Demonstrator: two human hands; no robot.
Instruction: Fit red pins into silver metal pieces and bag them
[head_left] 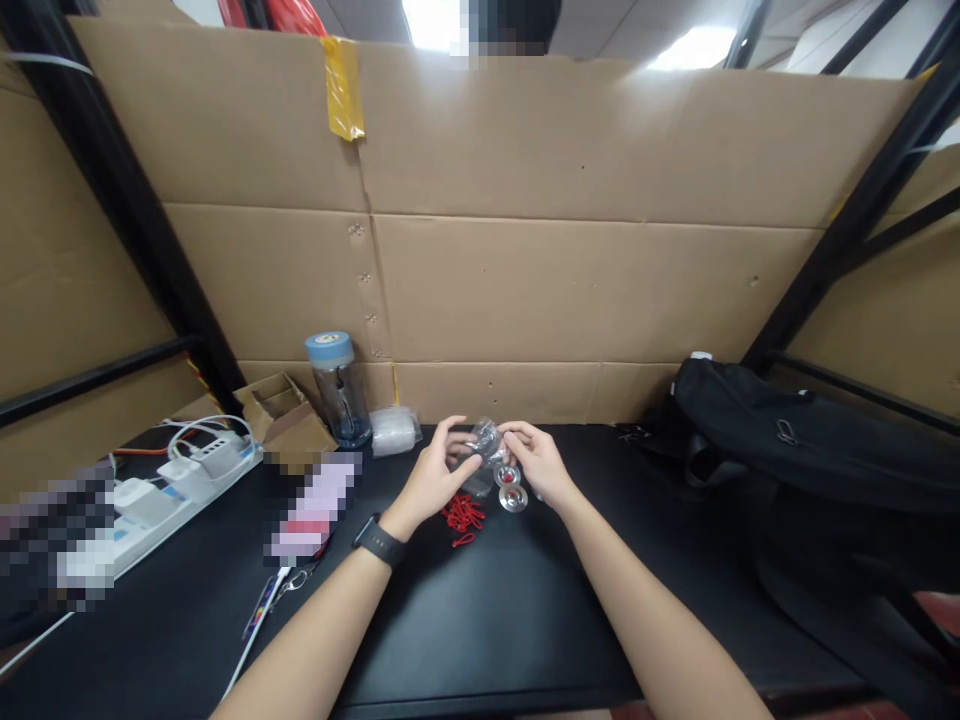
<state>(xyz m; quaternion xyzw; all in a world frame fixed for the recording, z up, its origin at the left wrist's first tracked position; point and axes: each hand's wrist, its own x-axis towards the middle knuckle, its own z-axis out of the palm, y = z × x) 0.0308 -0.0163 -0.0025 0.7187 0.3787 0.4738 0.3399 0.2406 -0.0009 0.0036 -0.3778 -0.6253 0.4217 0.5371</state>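
Observation:
A small clear plastic bag (486, 438) is between my two hands, above the black table. My left hand (444, 468), with a black watch on its wrist, curls its thumb and fingers round the bag's left side. On the other side, my right hand (538, 465) pinches the bag's edge between thumb and fingers. Two round silvery discs with red centres, an upper disc (508, 475) and a lower disc (514, 498), show just below the bag. Whether they lie on the table or hang from my fingers I cannot tell. A small pile of red cord loops (463, 513) lies below my left hand.
A blue-lidded bottle (341, 390), an open cardboard box (285, 420) and a clear plastic packet (395, 430) stand at the back left. Further left is a white power strip (180, 500) with plugs. A black backpack (810, 430) fills the right. Cardboard panels (510, 290) wall the back.

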